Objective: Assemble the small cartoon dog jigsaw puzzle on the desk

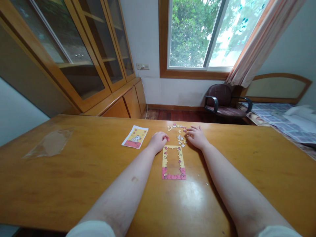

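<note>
A jigsaw frame [173, 163], yellow with a pink bottom edge and an open middle, lies on the wooden table [74, 164] between my forearms. Several loose puzzle pieces [179, 131] are scattered just beyond it. My left hand [158, 141] rests at the frame's top left corner, fingers curled, pinching what looks like a small pink piece. My right hand [196, 135] lies on the table beside the loose pieces, fingers stretched toward them. A picture card [135, 136] showing the puzzle image lies left of my left hand.
A clear plastic bag [49, 143] lies flat at the table's left. Glass-door wooden cabinets [86, 59] stand along the left wall. Behind the table are a dark office chair [225, 102], a bed [283, 115] and a window with a curtain.
</note>
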`<state>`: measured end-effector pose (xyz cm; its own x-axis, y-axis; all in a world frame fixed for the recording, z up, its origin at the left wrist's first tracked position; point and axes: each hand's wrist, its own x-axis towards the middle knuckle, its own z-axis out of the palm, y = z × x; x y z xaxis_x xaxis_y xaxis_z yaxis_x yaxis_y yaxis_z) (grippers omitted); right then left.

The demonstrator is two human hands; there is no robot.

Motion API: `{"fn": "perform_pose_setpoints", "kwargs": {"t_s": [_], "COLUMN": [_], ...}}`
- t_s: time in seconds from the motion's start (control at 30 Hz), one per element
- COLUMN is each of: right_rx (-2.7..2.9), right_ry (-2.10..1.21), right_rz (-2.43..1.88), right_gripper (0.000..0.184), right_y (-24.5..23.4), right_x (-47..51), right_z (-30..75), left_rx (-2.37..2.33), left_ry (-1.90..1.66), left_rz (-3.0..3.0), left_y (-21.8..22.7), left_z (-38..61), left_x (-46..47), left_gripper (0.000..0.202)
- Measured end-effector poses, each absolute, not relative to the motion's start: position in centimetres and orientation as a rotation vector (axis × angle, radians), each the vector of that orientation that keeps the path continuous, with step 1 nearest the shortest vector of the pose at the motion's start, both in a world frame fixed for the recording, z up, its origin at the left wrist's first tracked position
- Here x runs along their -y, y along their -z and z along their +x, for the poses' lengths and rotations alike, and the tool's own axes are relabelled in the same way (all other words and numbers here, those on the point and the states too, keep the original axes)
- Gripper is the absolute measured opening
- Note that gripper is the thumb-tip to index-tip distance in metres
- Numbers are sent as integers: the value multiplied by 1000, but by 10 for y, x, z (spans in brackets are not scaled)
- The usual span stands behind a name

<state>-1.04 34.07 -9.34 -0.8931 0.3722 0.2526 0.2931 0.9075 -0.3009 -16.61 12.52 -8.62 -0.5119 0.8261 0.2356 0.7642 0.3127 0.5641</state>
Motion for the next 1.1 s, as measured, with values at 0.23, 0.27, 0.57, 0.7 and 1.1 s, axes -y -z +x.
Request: {"fn": "perform_pose_setpoints", "kwargs": {"t_s": [0.23,0.27,0.57,0.7,1.1], "right_rx": [2859,2886,2744,2801,3075], "right_ry": [-208,-196,-247,-146,-283], "right_rz": [-565,-567,-659,-732,-402], "right_gripper": [47,49,43,45,51], "right_y": [91,91,89,91,83], "right_x": [-326,-323,-340,-335,-279], "right_z": [-19,-20,-8,-15,-35], "left_rx": [-2469,-2469,-2470,-2496,-2612], "left_ry": [-973,-970,-959,-927,-806], "left_rz": [1526,1522,1517,1511,1426], "left_y": [88,88,86,89,95], "left_z": [-167,-167,-166,-167,-168], "left_x": [-125,-125,-125,-126,-129], "left_gripper": [25,25,26,25,38]}}
